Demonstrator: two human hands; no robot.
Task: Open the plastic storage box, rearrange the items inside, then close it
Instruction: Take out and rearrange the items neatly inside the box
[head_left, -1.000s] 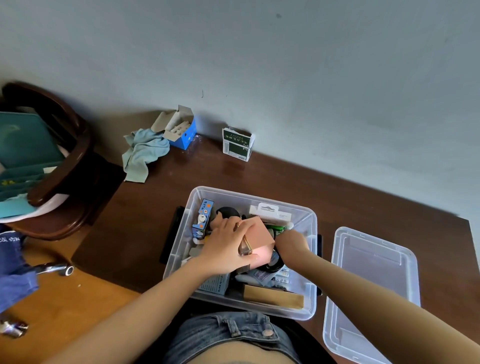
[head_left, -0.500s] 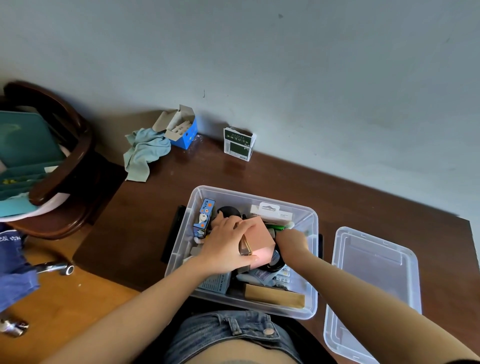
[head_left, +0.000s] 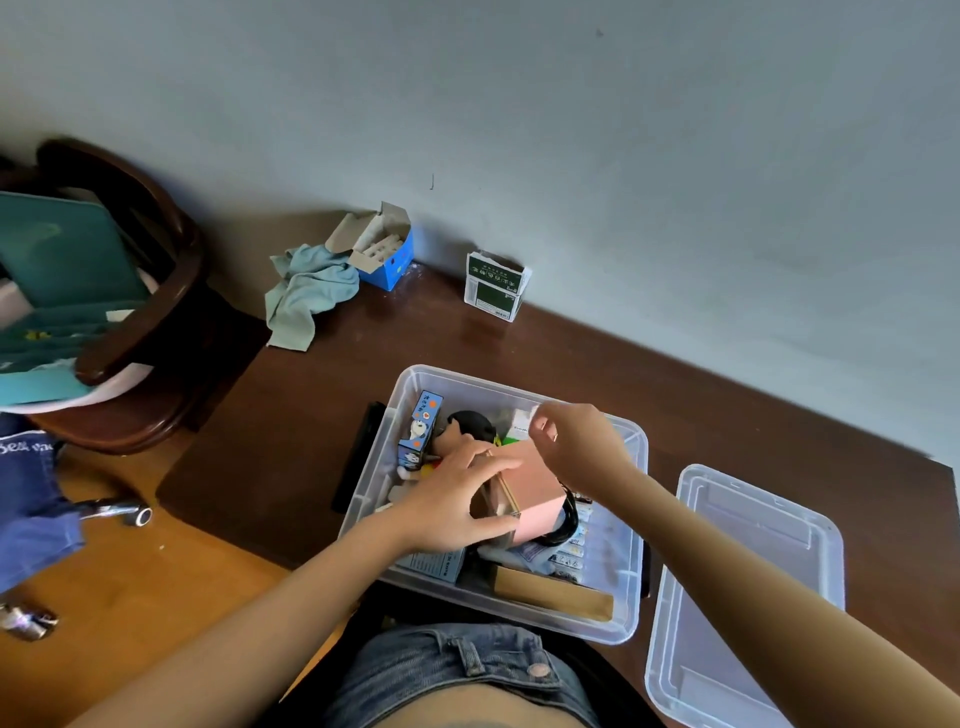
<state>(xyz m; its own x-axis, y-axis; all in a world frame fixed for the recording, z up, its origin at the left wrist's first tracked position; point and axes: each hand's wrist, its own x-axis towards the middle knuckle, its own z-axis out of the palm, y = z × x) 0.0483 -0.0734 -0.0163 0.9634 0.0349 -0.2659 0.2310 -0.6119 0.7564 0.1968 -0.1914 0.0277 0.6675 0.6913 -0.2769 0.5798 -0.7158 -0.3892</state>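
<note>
The clear plastic storage box (head_left: 631, 613) stands open on the dark wooden table, in front of my lap. Its clear lid (head_left: 748, 597) lies upside down to the right of it. Inside the box my left hand (head_left: 457, 501) grips a pink box (head_left: 535, 488) by its left side. My right hand (head_left: 579, 441) is raised over the back of the storage box and pinches a small white packet (head_left: 521, 427) by its top edge. A blue carton (head_left: 421, 431), a dark-haired doll (head_left: 470, 426), a black cable and a brown flat pack (head_left: 553, 595) also lie inside.
Against the wall stand an open blue carton (head_left: 384, 254), a crumpled light-blue cloth (head_left: 306, 291) and a green-and-white packet (head_left: 493, 288). A dark wooden chair (head_left: 140, 312) holding teal items stands at the left. A metal tool (head_left: 117, 512) lies on the lighter desk.
My right hand has risen from deep in the box beside the pink box to the back of the box, now pinching the white packet. My left hand keeps its hold on the pink box.
</note>
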